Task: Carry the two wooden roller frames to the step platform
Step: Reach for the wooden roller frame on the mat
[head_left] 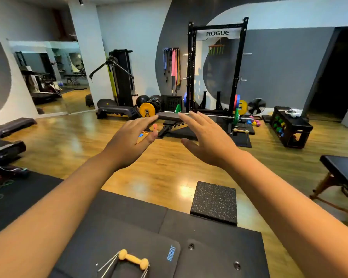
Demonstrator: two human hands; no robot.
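You are holding left hand (132, 135) and right hand (206, 137) out, fingers straight, grasping nothing, roller frame (133, 259) lying below on mat (113, 227), second frame (241, 131) sitting far ahead on floor (72, 141).

Black gear, honey-toned wood floor, scattered bright weights

The speckled rubber tile (214, 202) is black flecked with white; the mat (129, 257) beneath is plain black with blue "ROCKIT" lettering. The roller (133, 259) is pale tan wood on grey metal wire. The floor (68, 141) is glossy golden-brown plank. The squat rack (217, 63) is black with a white "ROGUE" nameplate. A yellow weight plate (147, 109) sits left of it; green, red and blue plates hang at the rack. The walls are pale blue-white with grey curves.
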